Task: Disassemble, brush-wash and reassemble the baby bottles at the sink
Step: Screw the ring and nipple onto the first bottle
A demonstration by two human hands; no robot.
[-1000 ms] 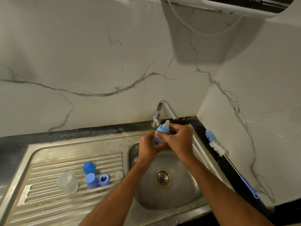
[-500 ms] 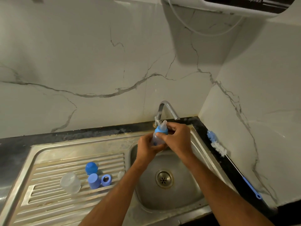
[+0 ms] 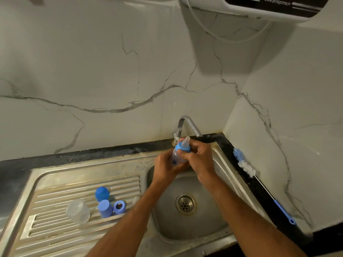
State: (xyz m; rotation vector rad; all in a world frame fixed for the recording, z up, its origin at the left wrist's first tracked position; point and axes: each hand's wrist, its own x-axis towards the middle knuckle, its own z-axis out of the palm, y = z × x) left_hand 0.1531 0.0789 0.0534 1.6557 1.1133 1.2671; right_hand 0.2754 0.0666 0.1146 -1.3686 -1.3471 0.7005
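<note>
Above the sink basin I hold a small clear baby bottle upright, just under the tap. My left hand grips its body from below and the left. My right hand curls round the blue collar ring, from which a clear teat sticks up. On the ribbed drainboard to the left lie a clear bottle body, a blue domed cap, a blue cup-shaped cap, a blue ring and a clear teat.
A bottle brush with a blue handle lies on the black counter strip to the right of the sink, along the marble wall. A drain sits in the basin's middle. A white appliance hangs on the wall above.
My hands and the bottle stay above the basin in the same grip; the view has shifted slightly. No part on the drainboard has moved.
</note>
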